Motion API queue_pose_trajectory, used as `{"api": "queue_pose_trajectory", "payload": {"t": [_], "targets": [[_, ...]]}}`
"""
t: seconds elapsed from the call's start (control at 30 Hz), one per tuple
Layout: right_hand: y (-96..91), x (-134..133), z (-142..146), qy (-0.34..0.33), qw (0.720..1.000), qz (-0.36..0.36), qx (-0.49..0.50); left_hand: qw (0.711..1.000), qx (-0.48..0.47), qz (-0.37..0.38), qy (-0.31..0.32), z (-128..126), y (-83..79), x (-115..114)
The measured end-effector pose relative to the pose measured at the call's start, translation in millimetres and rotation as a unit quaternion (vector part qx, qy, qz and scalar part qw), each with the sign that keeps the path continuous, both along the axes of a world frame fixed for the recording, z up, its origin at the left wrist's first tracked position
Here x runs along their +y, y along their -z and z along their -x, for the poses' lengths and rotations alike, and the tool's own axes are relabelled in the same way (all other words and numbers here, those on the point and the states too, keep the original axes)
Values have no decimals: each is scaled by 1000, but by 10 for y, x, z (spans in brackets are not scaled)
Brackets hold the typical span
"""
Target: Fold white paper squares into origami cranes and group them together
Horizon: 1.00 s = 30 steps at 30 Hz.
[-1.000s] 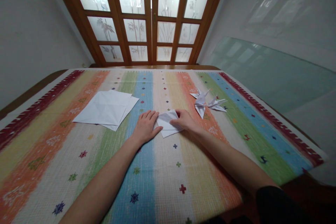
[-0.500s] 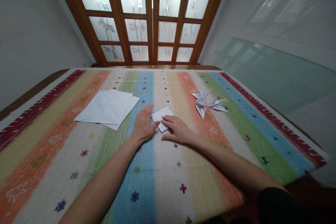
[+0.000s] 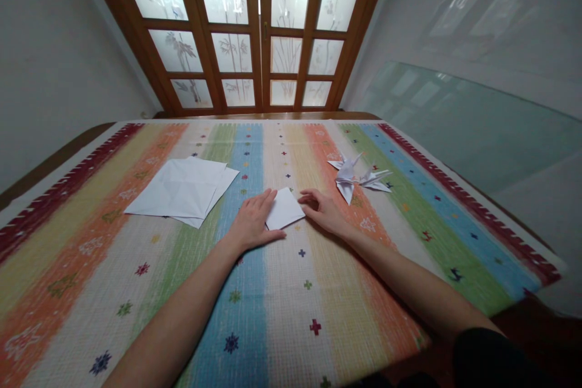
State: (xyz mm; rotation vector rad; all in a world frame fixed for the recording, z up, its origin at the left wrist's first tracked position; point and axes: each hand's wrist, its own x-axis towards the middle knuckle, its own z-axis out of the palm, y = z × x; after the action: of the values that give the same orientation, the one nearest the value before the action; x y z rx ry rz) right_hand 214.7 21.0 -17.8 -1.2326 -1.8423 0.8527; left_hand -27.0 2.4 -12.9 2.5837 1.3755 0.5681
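A small folded sheet of white paper [image 3: 285,209] lies on the striped tablecloth between my hands. My left hand [image 3: 254,218] rests along the paper's left side, its fingers stretched out and the thumb spread below the near edge. At the right corner, my right hand [image 3: 324,212] has its fingers bent and its thumb tip against the paper, pinching it there. The fingertips partly cover that corner.
Larger creased white sheets [image 3: 177,188] lie stacked to the left. Two folded paper cranes [image 3: 348,176] sit to the right. A patterned tablecloth [image 3: 245,315] covers the table, and wooden doors with frosted panes [image 3: 234,51] stand beyond it.
My right hand has moved right, off the paper's top to its right corner. My left hand has come onto its left side. The folded paper now shows a wider, differently angled shape.
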Motion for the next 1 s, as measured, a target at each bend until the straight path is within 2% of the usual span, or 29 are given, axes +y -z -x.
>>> {"api": "queue_pose_trajectory", "payload": {"t": [0.13, 0.3, 0.47, 0.57, 0.73, 0.9, 1.0], "targets": [[-46, -33, 68, -16, 999, 30, 20, 1000, -3, 4, 5, 8, -10, -5], [-47, -13, 108, -26, 991, 64, 115, 1000, -11, -4, 26, 23, -12, -5], [-15, -61, 154, -22, 984, 33, 173, 998, -48, -1, 36, 41, 5, 5], [-5, -123, 209, -28, 991, -10, 127, 997, -66, 3, 39, 49, 16, 10], [-27, -157, 325, -95, 994, -54, -5, 996, -82, 12, 44, 61, 33, 14], [-50, -86, 454, -178, 959, -157, -152, 992, -109, 30, 48, 89, 39, 30], [-32, -29, 487, -182, 953, -162, -181, 990, -129, 51, 37, 108, 52, 50]]}}
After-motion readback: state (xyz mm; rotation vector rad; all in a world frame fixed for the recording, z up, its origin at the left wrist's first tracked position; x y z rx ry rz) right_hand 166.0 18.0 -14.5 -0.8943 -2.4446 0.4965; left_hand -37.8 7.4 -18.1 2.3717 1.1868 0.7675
